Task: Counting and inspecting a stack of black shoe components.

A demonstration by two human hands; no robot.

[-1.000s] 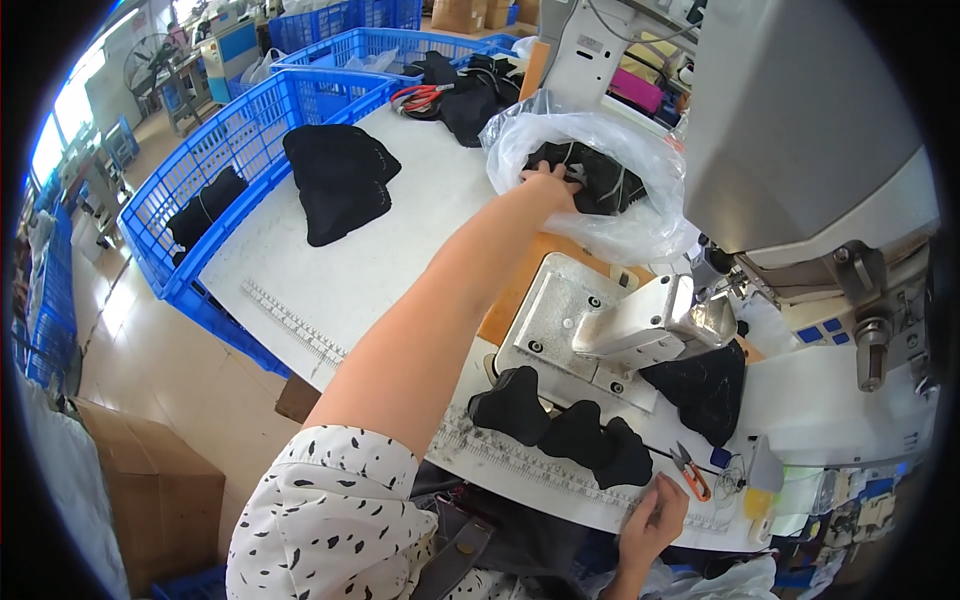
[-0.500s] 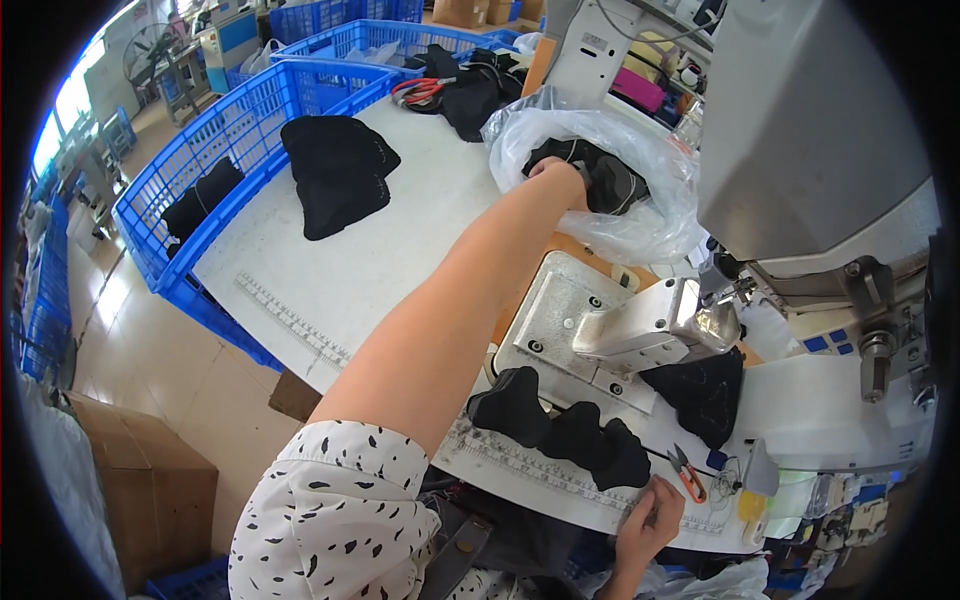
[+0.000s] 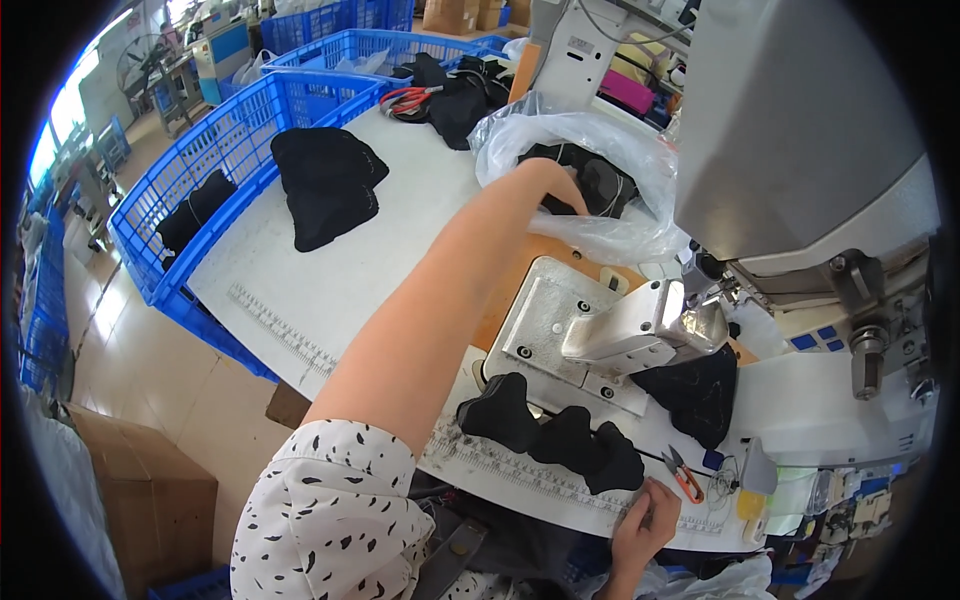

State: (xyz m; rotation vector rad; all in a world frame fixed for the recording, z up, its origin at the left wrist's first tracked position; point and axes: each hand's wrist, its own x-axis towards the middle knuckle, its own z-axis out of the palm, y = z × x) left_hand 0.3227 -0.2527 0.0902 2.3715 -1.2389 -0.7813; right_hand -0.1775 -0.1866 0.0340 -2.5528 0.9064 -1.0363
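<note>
My left arm reaches across the table into a clear plastic bag. Inside it, my left hand is down among black fabric pieces, its fingers hidden. At the table's front edge rests my right hand, fingers loosely bent and apart, holding nothing. Its fingertips lie close to the right end of a row of black padded fabric pieces. That row lies in front of the sewing machine's metal arm. To the right of the row are orange-handled thread snips.
Stacked black pieces lie on the white tabletop at left, beside a blue crate. Red-handled scissors sit at the back. The grey machine head overhangs the right side, with another black piece below it.
My left hand has gone deeper into the plastic bag, so its fingers no longer show. My right hand stays by the black row. The whole view has shifted slightly.
</note>
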